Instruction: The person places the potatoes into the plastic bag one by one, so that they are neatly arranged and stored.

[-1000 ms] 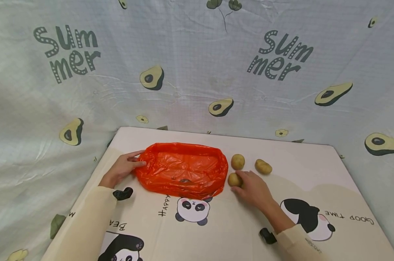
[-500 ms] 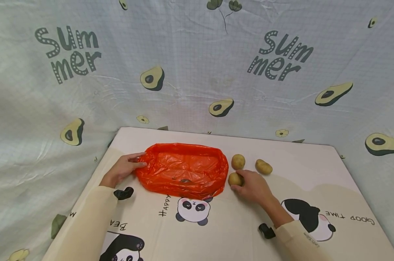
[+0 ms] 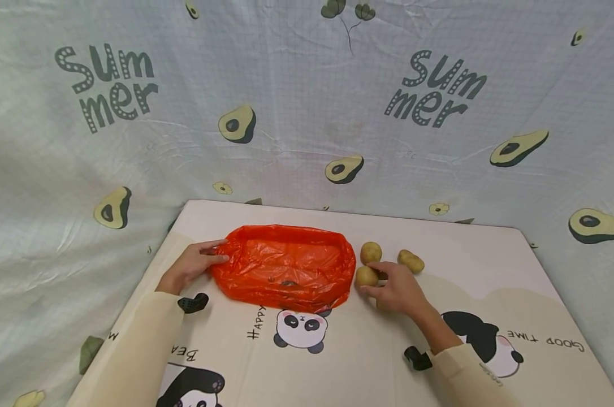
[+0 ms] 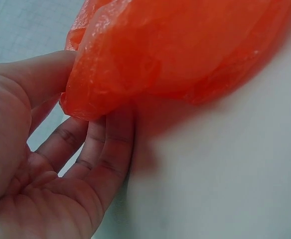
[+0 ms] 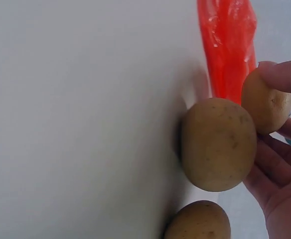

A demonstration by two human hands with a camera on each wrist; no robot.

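Observation:
A red plastic bag (image 3: 292, 257) lies spread on the table with its wide mouth facing up. At its left end my left hand (image 3: 191, 265) holds the rim, the thumb on one side and the fingers beneath the red film (image 4: 150, 64). Just beyond the bag's right end, my right hand (image 3: 401, 289) pinches a round potato (image 3: 366, 276) between thumb and fingers. The right wrist view shows this held potato (image 5: 266, 102) close behind another, larger-looking potato (image 5: 218, 144). Two more potatoes are near the right hand: a round potato (image 3: 371, 252) and an oblong potato (image 3: 411, 261).
The table (image 3: 337, 373) has a pale cover printed with pandas and words. Behind it hangs a light curtain (image 3: 297, 85) with avocado prints. Black wrist devices sit at the left wrist (image 3: 193, 303) and the right wrist (image 3: 417, 358).
My right hand has risen slightly with the potato pinched in its fingertips. The left hand keeps its place on the bag's rim, and the other two potatoes stay put.

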